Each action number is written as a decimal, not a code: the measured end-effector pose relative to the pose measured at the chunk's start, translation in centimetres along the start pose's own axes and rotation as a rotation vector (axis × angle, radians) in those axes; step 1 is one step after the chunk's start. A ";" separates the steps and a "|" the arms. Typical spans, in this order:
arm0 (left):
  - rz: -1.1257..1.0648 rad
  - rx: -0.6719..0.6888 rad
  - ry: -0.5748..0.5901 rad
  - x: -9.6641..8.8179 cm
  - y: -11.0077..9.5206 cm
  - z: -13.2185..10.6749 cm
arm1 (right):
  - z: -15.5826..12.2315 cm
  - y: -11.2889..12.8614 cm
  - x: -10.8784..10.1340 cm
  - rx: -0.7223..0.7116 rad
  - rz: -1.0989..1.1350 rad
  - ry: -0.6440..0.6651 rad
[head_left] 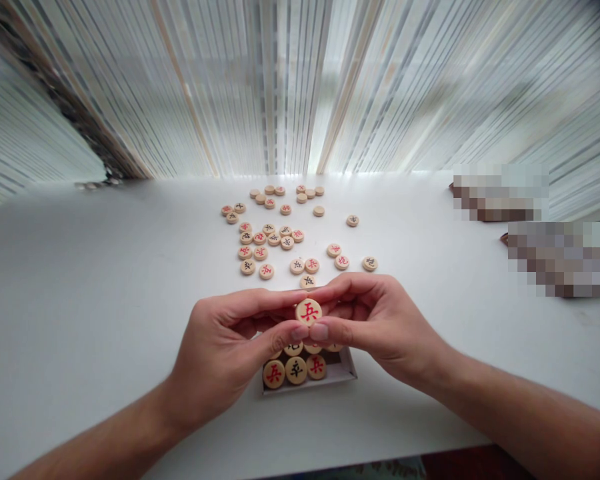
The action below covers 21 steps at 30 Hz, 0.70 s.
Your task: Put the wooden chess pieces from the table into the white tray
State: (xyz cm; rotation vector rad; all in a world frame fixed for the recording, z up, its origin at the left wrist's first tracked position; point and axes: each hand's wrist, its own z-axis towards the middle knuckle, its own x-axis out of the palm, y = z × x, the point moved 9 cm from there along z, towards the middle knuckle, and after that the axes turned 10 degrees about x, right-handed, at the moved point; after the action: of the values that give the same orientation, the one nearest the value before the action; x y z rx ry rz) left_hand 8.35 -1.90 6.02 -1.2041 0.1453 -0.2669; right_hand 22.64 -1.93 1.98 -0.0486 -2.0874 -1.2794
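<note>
Both my hands meet over the near middle of a white table (80,287). Between the thumbs and forefingers of my left hand (225,347) and my right hand (375,320) sits a round wooden chess piece (309,311) with a red character, face up toward me. Directly beneath them lies a small white box (347,370) holding several more pieces in rows; a red one (273,374), a black one (296,370) and another red one (317,366) show at its near edge. My hands cover the rest of the box.
Several loose wooden pieces (280,237) with red or black characters lie scattered further back on the table. Striped sheer curtains (300,80) hang behind it. Two blurred-out objects (500,193) (563,260) rest at the right. The table's near edge (330,460) runs below my wrists.
</note>
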 end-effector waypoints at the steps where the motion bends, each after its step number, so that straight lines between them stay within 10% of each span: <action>1: 0.031 0.027 0.002 0.0 -0.2 0.0 | 0.0 0.0 -0.1 0.000 -0.006 -0.006; 13: 0.404 0.454 0.154 0.7 -2.3 -1.0 | 0.1 -0.8 -0.5 0.082 -0.034 -0.047; 21: 0.453 0.459 0.189 1.1 -2.4 -1.2 | 0.3 -0.3 -0.4 0.050 -0.074 -0.022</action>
State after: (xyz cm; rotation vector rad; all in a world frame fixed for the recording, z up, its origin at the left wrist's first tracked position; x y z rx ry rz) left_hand 8.78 -4.06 7.92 -0.6642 0.4874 -0.0095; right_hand 22.62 -1.73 1.43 0.0379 -2.1565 -1.2750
